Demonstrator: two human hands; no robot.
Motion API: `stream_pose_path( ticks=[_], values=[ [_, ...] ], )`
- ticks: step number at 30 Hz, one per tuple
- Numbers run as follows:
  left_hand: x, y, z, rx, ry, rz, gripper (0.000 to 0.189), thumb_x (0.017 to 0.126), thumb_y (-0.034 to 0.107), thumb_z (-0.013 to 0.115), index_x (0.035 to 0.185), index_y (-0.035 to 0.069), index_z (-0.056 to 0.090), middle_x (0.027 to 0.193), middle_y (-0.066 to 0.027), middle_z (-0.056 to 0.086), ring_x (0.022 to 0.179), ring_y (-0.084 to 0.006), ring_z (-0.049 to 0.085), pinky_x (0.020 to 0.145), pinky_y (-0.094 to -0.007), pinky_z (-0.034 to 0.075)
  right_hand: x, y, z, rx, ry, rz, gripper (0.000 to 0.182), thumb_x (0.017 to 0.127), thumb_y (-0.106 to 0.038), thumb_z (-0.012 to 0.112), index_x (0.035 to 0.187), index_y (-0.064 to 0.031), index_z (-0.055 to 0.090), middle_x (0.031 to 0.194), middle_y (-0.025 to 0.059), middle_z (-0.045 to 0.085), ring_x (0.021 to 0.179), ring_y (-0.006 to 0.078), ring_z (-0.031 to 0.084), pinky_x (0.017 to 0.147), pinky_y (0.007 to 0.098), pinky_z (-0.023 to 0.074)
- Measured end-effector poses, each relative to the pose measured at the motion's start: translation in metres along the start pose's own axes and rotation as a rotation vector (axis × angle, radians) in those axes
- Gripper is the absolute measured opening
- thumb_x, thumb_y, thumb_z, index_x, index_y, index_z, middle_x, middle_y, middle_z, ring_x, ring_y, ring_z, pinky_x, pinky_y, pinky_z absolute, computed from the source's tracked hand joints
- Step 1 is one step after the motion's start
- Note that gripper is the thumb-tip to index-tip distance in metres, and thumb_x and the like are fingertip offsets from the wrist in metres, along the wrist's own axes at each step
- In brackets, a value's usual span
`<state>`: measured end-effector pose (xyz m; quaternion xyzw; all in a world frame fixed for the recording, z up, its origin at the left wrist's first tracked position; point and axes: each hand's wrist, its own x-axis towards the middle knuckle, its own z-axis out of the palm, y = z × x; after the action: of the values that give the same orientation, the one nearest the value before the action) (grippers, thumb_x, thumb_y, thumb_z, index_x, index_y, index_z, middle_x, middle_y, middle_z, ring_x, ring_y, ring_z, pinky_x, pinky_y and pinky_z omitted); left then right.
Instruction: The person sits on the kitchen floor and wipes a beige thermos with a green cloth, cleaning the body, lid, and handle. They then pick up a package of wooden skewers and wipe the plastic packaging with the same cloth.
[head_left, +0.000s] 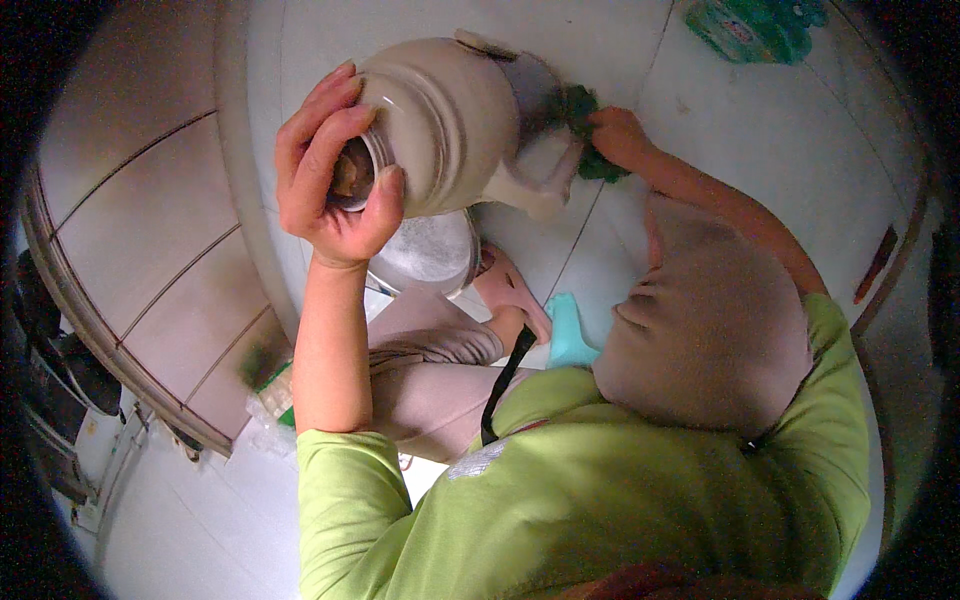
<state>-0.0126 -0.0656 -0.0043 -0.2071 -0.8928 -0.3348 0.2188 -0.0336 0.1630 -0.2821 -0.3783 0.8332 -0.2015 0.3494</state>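
A cream-coloured, rounded appliance body (442, 127) is tilted on its side above the floor. My left hand (330, 169) grips its left end, fingers and thumb around the rim of a round opening (352, 176). The inside of that opening looks dark and brownish. At the other end are a greyish section and a bracket-like part (536, 187). My right hand (619, 139) holds a dark green scrubbing cloth or pad (600, 166) against or close to that end; exact contact is unclear.
A round basin (427, 251) with whitish, cloudy contents sits below the appliance, by my pink slipper (514, 289). A turquoise item (570, 334) lies on the tiled floor (720, 127). A green plastic package (757, 30) is at upper right. Brown-stained tiles (142, 202) line the left.
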Motion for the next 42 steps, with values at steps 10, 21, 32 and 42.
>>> stream_pose_path(
  ticks=[10,21,32,42],
  values=[
    [0.001,-0.001,0.002,-0.003,0.013,0.013,0.033,0.064,0.015,0.062,0.091,-0.004,0.059,0.099,-0.0206,0.056,0.097,-0.0366,0.056,0.084,-0.0448,0.045,-0.011,-0.022,-0.016,0.002,-0.076,0.029,0.033,0.07,-0.024,0.06,0.095,-0.0029,0.059,0.084,0.0205,0.06,0.081,0.0364,0.059,0.069,0.0474,0.0468],
    [0.002,-0.001,0.006,0.003,0.024,0.001,0.034,0.063,0.013,0.062,0.092,-0.004,0.059,0.099,-0.0207,0.055,0.098,-0.0361,0.055,0.086,-0.0435,0.044,-0.041,0.002,0.052,1.674,-0.259,0.484,0.024,0.079,-0.019,0.063,0.097,-0.0053,0.056,0.086,0.0086,0.06,0.08,0.0216,0.059,0.068,0.039,0.0494],
    [-0.012,0.007,0.009,0.109,0.104,-0.098,0.034,0.064,0.013,0.063,0.093,-0.004,0.059,0.101,-0.0203,0.055,0.098,-0.0331,0.055,0.086,-0.0402,0.043,-0.042,-0.024,0.06,2.489,-0.279,0.3,0.038,0.087,-0.005,0.048,0.124,-0.0097,0.039,0.12,0.0081,0.05,0.101,0.0247,0.052,0.088,0.0412,0.0441],
    [-0.017,0.036,0.026,0.297,0.181,-0.369,0.032,0.073,0.01,0.058,0.103,-0.002,0.056,0.105,-0.0156,0.052,0.101,-0.0265,0.048,0.09,-0.0354,0.036,-0.014,-0.031,0.037,0.548,0.346,0.037,0.025,0.077,-0.004,0.051,0.101,-0.0062,0.056,0.094,0.0128,0.061,0.087,0.0267,0.058,0.07,0.0409,0.049]
  ],
)
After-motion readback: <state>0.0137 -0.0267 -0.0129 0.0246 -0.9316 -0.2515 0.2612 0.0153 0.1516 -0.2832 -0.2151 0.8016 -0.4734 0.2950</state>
